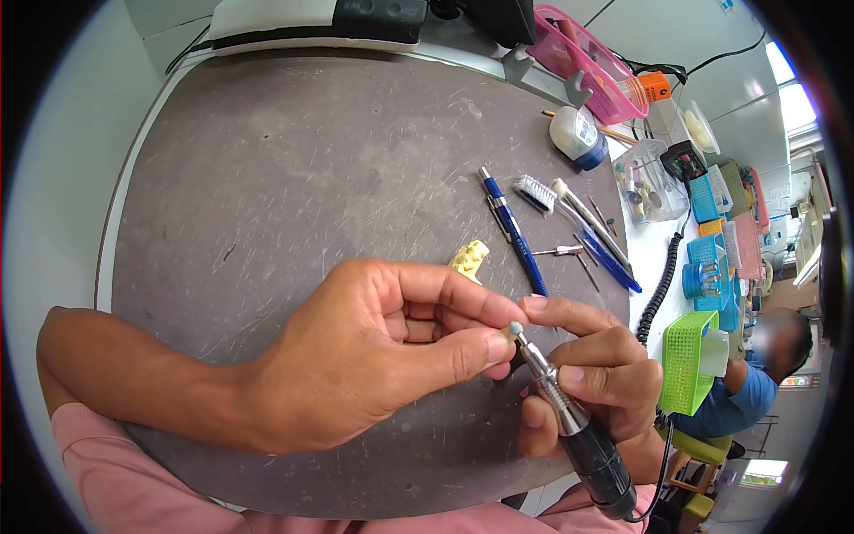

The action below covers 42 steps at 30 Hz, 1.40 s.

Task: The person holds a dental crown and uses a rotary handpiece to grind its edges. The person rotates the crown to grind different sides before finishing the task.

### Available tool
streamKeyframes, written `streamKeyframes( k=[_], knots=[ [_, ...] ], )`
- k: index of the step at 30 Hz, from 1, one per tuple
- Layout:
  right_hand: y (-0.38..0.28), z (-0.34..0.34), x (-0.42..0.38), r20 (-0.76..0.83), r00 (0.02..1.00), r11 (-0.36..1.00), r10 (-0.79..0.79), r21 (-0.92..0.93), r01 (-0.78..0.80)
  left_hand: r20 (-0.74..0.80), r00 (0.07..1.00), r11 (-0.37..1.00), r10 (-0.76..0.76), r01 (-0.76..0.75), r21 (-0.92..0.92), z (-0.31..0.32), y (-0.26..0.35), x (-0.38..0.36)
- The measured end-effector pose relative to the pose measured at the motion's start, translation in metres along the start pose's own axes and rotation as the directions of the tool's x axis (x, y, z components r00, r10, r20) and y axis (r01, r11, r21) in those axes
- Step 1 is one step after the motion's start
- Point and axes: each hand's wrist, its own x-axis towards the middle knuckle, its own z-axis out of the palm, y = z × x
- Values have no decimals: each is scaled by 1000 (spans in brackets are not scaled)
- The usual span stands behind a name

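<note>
My left hand (356, 356) is closed, thumb and index finger pinched at a small piece that its fingertips mostly hide. In my right hand (605, 365) is a rotary handpiece (578, 432) with a silver front and black body, its fingers wrapped round the metal part. The handpiece's small pale-blue tip (516, 328) meets the left fingertips. Just beyond my left fingers a yellow dental model piece (469, 259) lies on the grey table mat (267, 178).
Right of the model lie a blue pen (511, 230), a white brush (535, 192), and several slim tools. Further right are a jar (577, 138), a clear box (652, 182), a coiled cord (661, 289) and a green basket (689, 363). Another person sits at far right.
</note>
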Motion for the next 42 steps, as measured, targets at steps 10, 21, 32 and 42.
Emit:
streamKeyframes(
  k=[10, 21, 32, 42],
  knots=[
    [0, -1, -1, 11, 999, 998, 45, 43, -45, -6, 1000, 1000, -1, 1, 10, 0, 0, 0],
    [-1, -1, -1, 14, 998, 998, 57, 24, -57, 2, 1000, 1000, 9, -9, 23, 0, 0, 0],
    [-2, 0, 0, 9, 998, 997, 67, 27, -67, 15, 1000, 999, 15, -15, 35, -1, -2, 1],
    [-2, -1, -1, 9, 998, 998, 63, 19, -63, 10, 1000, 999, 5, -6, 39, -1, -1, 0]
  ],
)
